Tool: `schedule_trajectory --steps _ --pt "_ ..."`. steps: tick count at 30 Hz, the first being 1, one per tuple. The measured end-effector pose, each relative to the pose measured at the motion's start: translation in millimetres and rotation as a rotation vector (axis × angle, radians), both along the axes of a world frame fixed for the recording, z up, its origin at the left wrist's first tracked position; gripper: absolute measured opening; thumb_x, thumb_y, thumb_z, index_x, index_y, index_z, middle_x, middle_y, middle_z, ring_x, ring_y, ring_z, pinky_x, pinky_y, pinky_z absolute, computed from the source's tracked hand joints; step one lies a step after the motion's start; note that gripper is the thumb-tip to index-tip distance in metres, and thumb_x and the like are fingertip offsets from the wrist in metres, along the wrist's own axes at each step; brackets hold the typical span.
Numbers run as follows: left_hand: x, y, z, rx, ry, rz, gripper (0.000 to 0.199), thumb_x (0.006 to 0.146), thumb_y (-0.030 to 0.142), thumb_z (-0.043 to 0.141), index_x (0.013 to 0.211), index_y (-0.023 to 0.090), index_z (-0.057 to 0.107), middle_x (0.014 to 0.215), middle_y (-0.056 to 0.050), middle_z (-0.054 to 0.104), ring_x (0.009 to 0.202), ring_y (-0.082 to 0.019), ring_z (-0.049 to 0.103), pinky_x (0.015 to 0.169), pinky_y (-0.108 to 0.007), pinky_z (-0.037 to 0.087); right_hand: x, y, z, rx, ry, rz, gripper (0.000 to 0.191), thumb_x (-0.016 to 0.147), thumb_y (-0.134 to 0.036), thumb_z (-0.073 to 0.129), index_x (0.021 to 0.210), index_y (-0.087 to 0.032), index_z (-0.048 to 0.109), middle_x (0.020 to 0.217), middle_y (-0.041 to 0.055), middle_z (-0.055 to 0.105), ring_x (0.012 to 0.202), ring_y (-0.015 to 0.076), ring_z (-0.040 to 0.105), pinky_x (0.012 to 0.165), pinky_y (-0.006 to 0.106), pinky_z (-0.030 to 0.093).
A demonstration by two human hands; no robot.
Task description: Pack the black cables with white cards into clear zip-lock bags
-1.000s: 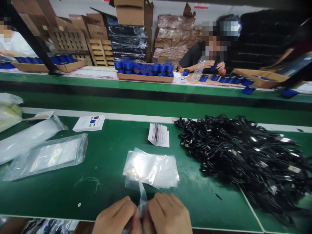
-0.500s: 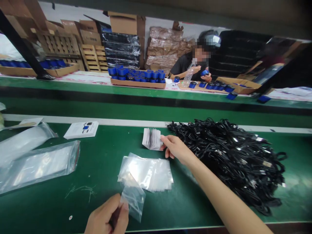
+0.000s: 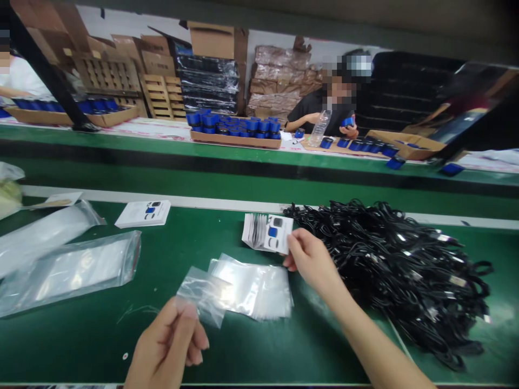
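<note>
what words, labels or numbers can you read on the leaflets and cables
None can be read.
Folded leaflet at the right hand: print too small to read.
White booklet: print too small to read.
Tags on the black cables: too small and blurred to read.

This is a factory packing floor. Long green-topped assembly benches (image 3: pixel 81 346) run side by side, one bearing a heap of black cables (image 3: pixel 389 275), the other cardboard trays (image 3: pixel 235 139) of blue-capped parts. Beyond stand wooden pallets (image 3: pixel 162 97), shrink-wrapped stacks (image 3: pixel 208 81) and cardboard cartons (image 3: pixel 211 40), with a co-worker (image 3: pixel 320 113) seated at the far bench.
</note>
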State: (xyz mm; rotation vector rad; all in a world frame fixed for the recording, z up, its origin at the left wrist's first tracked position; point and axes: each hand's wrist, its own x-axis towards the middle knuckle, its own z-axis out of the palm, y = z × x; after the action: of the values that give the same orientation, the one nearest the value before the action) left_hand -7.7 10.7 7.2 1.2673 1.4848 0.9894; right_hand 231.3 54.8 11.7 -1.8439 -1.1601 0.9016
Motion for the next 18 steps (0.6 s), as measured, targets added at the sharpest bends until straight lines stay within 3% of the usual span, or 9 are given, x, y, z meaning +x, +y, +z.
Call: schedule_trajectory --steps 2,4,6,9,12,13,15,16,18 --pt "-2.3 7.0 1.5 0.076 0.029 0.057 0.034 0.088 0.045 0.047 0.064 0.023 0.057 0.057 0.005 0.064 0.046 -0.009 0.055 0.049 -0.017 0.046 -10.9 -32.6 9.2 0.112 -0.109 -0.020 0.018 0.095 -0.033 0.044 0.083 -0.022 0.051 0.061 -0.0028 0.056 0.059 0.0150 0.059 0.051 0.022 0.042" --pt "-1.7 12.4 2.0 0.144 0.075 0.082 0.030 0.088 0.044 0.046 0.071 0.023 0.058 0.065 0.004 0.070 0.050 -0.010 0.060 0.052 -0.018 0.050 -27.0 -60.6 11.2 0.291 -0.307 0.163 0.018 0.095 -0.031 0.042 0.083 -0.022 0.052 0.060 -0.0027 0.057 0.052 0.0141 0.058 0.050 0.023 0.040" --pt "1.9 15.3 1.9 0.200 0.156 0.079 0.030 0.090 0.044 0.044 0.074 0.022 0.058 0.069 0.003 0.072 0.053 -0.011 0.063 0.055 -0.020 0.051 -44.7 -77.1 6.5 0.366 -0.457 0.408 0.017 0.093 -0.022 0.041 0.083 -0.022 0.055 0.059 -0.0021 0.060 0.047 0.0135 0.057 0.047 0.023 0.039" --pt "8.4 16.2 0.2 0.325 0.397 0.105 0.028 0.091 0.037 0.041 0.070 0.023 0.053 0.054 0.005 0.062 0.049 -0.012 0.058 0.050 -0.020 0.043 -66.6 -81.1 -4.8 0.448 -0.544 0.588 0.020 0.089 -0.012 0.040 0.084 -0.020 0.057 0.062 -0.0002 0.064 0.047 0.0149 0.060 0.047 0.024 0.040" --pt "10.1 17.6 -1.5 0.425 0.529 0.131 0.023 0.088 0.034 0.042 0.067 0.024 0.046 0.044 0.009 0.047 0.039 -0.011 0.047 0.042 -0.020 0.034 -82.1 -78.7 -15.9 0.499 -0.327 0.420 0.012 0.087 -0.016 0.049 0.093 -0.023 0.056 0.072 0.0002 0.065 0.059 0.0161 0.063 0.056 0.025 0.048" --pt "9.6 18.5 -1.6 0.432 0.529 0.141 0.023 0.089 0.032 0.042 0.067 0.024 0.046 0.043 0.010 0.044 0.038 -0.010 0.045 0.041 -0.020 0.034 -87.4 -79.5 -20.4 0.497 -0.219 0.312 0.017 0.085 -0.020 0.056 0.102 -0.023 0.055 0.081 0.0021 0.067 0.067 0.0174 0.065 0.062 0.026 0.051" --pt "7.9 20.6 -1.2 0.433 0.518 0.159 0.023 0.090 0.030 0.041 0.068 0.024 0.044 0.044 0.011 0.042 0.037 -0.009 0.043 0.041 -0.018 0.034 -99.2 -83.5 -31.2 0.451 0.049 0.155 0.047 0.077 -0.034 0.069 0.118 -0.022 0.049 0.098 0.0078 0.067 0.082 0.0215 0.067 0.073 0.031 0.055" --pt "7.1 21.6 -0.9 0.435 0.513 0.164 0.024 0.090 0.030 0.041 0.067 0.024 0.043 0.045 0.011 0.042 0.038 -0.009 0.043 0.042 -0.018 0.034 -105.2 -86.0 -36.8 0.401 0.202 0.142 0.056 0.075 -0.042 0.072 0.120 -0.020 0.048 0.101 0.0100 0.067 0.084 0.0231 0.067 0.072 0.033 0.056" --pt "5.9 22.6 -0.8 0.437 0.501 0.158 0.027 0.091 0.031 0.040 0.064 0.024 0.041 0.047 0.010 0.041 0.040 -0.008 0.044 0.042 -0.017 0.035 -114.3 -89.9 -45.3 0.262 0.470 0.207 0.048 0.078 -0.051 0.066 0.111 -0.019 0.053 0.087 0.0085 0.070 0.071 0.0224 0.070 0.059 0.030 0.057"
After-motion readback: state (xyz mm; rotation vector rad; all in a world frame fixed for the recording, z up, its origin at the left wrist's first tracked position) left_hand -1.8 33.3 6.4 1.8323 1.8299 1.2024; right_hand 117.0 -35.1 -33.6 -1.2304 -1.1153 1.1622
